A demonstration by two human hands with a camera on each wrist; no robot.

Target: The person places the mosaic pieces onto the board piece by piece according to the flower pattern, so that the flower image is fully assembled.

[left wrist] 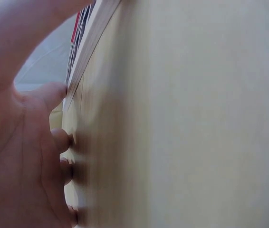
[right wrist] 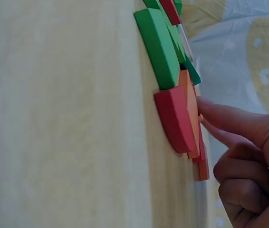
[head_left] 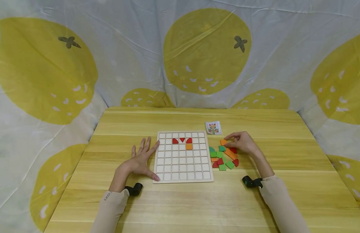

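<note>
My left hand (head_left: 140, 160) lies flat, fingers spread, bracing the grid board (head_left: 182, 176) at its left edge. My right hand (head_left: 241, 142) is over at the pile of coloured pieces (head_left: 223, 157) just right of the board, fingertips pinching an orange piece (head_left: 223, 142) at the pile's far end. So I judge this the picking step. Next: lift it clear, check the pattern card (head_left: 213, 127), and seat it squarely near the red pieces (head_left: 182, 140).

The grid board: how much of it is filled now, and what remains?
Done: four pieces sit in the grid board, three red and one orange. In hand: the right hand touches the loose pile; the left hand rests flat against the board's edge. Left: nearly all cells are empty.
</note>
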